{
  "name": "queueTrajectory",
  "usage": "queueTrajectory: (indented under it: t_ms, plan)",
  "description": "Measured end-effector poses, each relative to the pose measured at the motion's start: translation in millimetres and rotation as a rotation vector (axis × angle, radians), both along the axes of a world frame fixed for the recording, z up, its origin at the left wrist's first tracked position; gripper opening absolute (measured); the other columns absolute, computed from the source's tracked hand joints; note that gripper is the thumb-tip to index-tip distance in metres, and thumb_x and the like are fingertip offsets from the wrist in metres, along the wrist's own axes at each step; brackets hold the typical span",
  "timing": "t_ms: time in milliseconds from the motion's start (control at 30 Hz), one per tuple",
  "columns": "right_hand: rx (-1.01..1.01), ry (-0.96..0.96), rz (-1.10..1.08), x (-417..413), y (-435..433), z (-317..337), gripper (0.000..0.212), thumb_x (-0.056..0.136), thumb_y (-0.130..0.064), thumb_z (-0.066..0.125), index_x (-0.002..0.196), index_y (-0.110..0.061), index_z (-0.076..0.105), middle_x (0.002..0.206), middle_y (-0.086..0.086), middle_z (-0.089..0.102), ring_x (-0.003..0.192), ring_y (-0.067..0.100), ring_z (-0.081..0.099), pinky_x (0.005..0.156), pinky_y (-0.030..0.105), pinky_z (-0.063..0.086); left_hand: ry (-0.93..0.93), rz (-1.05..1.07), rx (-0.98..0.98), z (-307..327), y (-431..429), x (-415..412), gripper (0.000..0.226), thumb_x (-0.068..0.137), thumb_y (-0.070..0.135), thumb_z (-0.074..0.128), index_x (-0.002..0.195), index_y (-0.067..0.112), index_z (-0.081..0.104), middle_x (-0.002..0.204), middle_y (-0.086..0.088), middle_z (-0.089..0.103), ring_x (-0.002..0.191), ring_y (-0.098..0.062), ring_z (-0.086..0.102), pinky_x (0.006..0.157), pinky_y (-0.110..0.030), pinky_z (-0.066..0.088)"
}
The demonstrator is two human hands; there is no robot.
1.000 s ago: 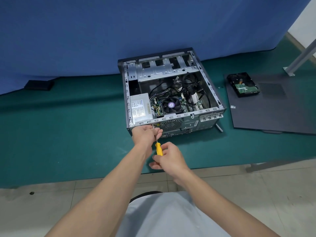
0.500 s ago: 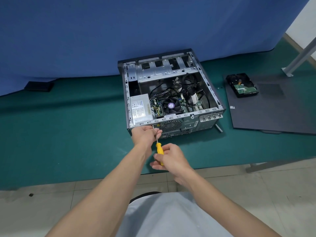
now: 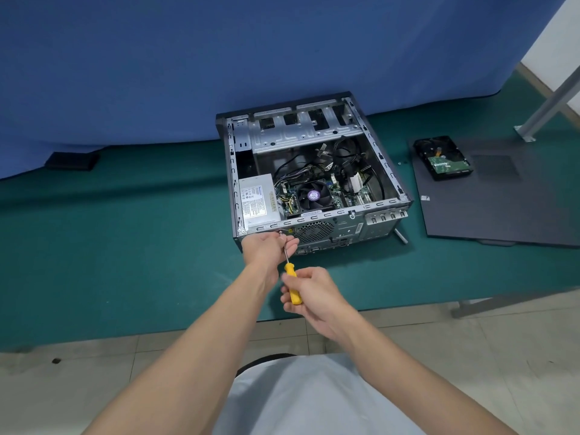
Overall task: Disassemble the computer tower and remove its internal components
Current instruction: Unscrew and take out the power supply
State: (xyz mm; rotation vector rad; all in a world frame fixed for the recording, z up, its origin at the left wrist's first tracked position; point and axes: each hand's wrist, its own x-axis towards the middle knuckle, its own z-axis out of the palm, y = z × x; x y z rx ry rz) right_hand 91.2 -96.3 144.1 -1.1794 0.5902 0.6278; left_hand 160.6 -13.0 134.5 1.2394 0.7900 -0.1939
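The open computer tower (image 3: 376, 227) lies on its side on the green mat, its rear panel facing me. Inside I see the silver power supply (image 3: 259, 202), the CPU fan (image 3: 313, 195) and a tangle of black cables (image 3: 345, 158). My right hand (image 3: 314, 296) is shut on the yellow handle of a screwdriver (image 3: 292, 285). Its shaft points up to the rear panel's left top corner, near the power supply. My left hand (image 3: 266, 248) pinches the shaft near the tip, where a small screw (image 3: 281, 234) shows.
A removed hard drive (image 3: 442, 158) rests on the dark side panel (image 3: 502, 208) lying flat to the tower's right. A blue curtain (image 3: 219, 58) hangs behind. A small black block (image 3: 72, 161) sits at the far left. A metal stand leg (image 3: 549, 105) rises at far right.
My right hand has drawn back a little toward me with the screwdriver handle. My left hand stays at the tip by the rear panel corner.
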Motion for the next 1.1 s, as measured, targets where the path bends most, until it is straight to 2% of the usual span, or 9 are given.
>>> queueTrajectory:
  t_ms: [133, 200, 300, 433, 633, 767, 867, 933, 1100]
  plan:
    - [0.199, 0.061, -0.029, 2, -8, 4, 0.019, 0.099, -0.005, 0.044, 0.105, 0.010, 0.054, 0.089, 0.024, 0.059, 0.071, 0.026, 0.060, 0.063, 0.031, 0.053, 0.000, -0.011, -0.089, -1, 3, 0, 0.013, 0.095, -0.013, 0.042, 0.096, -0.008, 0.054, 0.088, -0.025, 0.065, 0.077, -0.031, 0.069, 0.066, -0.030, 0.060]
    - [0.105, 0.029, -0.013, 2, -7, 2, 0.020, 0.098, -0.002, 0.047, 0.113, 0.010, 0.052, 0.097, 0.026, 0.060, 0.077, 0.027, 0.065, 0.069, 0.032, 0.057, 0.008, -0.020, -0.096, -1, 3, -2, 0.014, 0.095, -0.011, 0.043, 0.101, -0.010, 0.055, 0.091, -0.025, 0.066, 0.078, -0.030, 0.070, 0.066, -0.029, 0.060]
    - [-0.042, -0.003, -0.019, 1, 1, -2, 0.018, 0.095, -0.002, 0.054, 0.111, 0.003, 0.051, 0.101, 0.022, 0.062, 0.070, 0.023, 0.068, 0.071, 0.034, 0.059, 0.024, 0.017, -0.035, -2, 1, -1, 0.012, 0.093, -0.009, 0.049, 0.101, -0.012, 0.058, 0.087, -0.024, 0.067, 0.074, -0.029, 0.070, 0.064, -0.029, 0.060]
    - [-0.156, -0.020, -0.056, 2, 6, -7, 0.018, 0.089, -0.001, 0.063, 0.101, -0.004, 0.050, 0.089, 0.014, 0.062, 0.058, 0.017, 0.061, 0.055, 0.026, 0.053, 0.039, 0.047, 0.003, -3, 0, 1, 0.007, 0.091, -0.006, 0.057, 0.093, -0.012, 0.062, 0.085, -0.023, 0.069, 0.072, -0.029, 0.072, 0.062, -0.029, 0.060]
    - [-0.470, -0.141, 0.010, 2, 1, -18, 0.020, 0.084, -0.008, 0.070, 0.090, -0.015, 0.051, 0.082, 0.005, 0.065, 0.051, 0.010, 0.062, 0.048, 0.023, 0.052, 0.033, 0.056, -0.023, -6, 3, 2, 0.007, 0.091, -0.002, 0.060, 0.088, -0.008, 0.063, 0.081, -0.022, 0.070, 0.068, -0.027, 0.072, 0.060, -0.029, 0.060]
    - [-0.731, -0.243, 0.175, 4, -5, -22, 0.021, 0.085, -0.016, 0.068, 0.086, -0.020, 0.048, 0.091, 0.004, 0.061, 0.072, 0.020, 0.067, 0.068, 0.041, 0.058, 0.038, 0.052, -0.046, -7, 4, 1, 0.006, 0.090, -0.003, 0.060, 0.088, -0.008, 0.063, 0.079, -0.020, 0.071, 0.069, -0.026, 0.073, 0.060, -0.030, 0.060]
    - [-0.792, -0.221, 0.304, 6, -18, -26, 0.020, 0.085, -0.011, 0.060, 0.084, -0.023, 0.043, 0.092, 0.004, 0.057, 0.074, 0.018, 0.057, 0.055, 0.032, 0.046, 0.031, 0.024, -0.022, -9, 5, 0, 0.005, 0.091, -0.002, 0.061, 0.090, -0.007, 0.064, 0.082, -0.020, 0.071, 0.075, -0.027, 0.073, 0.064, -0.030, 0.060]
    - [-0.819, -0.180, 0.295, 7, -31, -28, 0.016, 0.083, -0.011, 0.056, 0.084, -0.022, 0.044, 0.089, 0.002, 0.055, 0.069, 0.013, 0.050, 0.050, 0.028, 0.034, -0.015, -0.048, 0.086, -10, 6, -1, 0.009, 0.092, 0.001, 0.061, 0.095, -0.006, 0.066, 0.083, -0.017, 0.072, 0.077, -0.025, 0.072, 0.067, -0.028, 0.060]
    - [-0.744, -0.286, -0.116, 22, -59, -10, 0.019, 0.080, -0.027, 0.071, 0.071, -0.021, 0.055, 0.065, -0.009, 0.060, 0.062, 0.009, 0.055, 0.053, 0.026, 0.036, -0.335, -0.449, 0.644, -5, -3, -5, 0.015, 0.090, 0.014, 0.066, 0.101, 0.006, 0.073, 0.080, -0.003, 0.074, 0.075, -0.013, 0.071, 0.080, -0.034, 0.057]
